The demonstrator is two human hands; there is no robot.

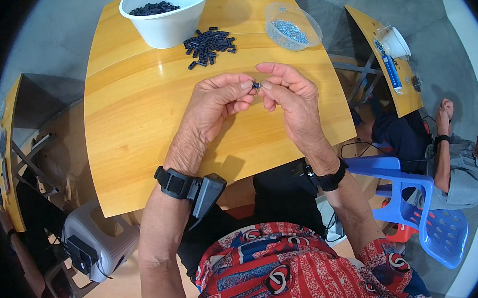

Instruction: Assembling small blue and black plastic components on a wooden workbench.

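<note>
Dark piece (pixel 255 85) pinched between thumb and fingers of left hand (pixel 219 96), over desk (pixel 137 123); right hand (pixel 295 98) at its right end, can't tell if gripping. Beyond: white tub (pixel 168 31) holding dark parts (pixel 154 9), loose pile (pixel 209 46) just beside; clear bowl (pixel 314 31) at right holding small silvery bits (pixel 290 31).

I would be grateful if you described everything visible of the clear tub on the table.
The clear tub is round, wide-rimmed and transparent, apparently plastic. It stands upright and lidless near the far right edge of the table, holding small silvery pieces, mostly heaped on its bottom. Neither the left hand nor the right hand touches it.
</note>
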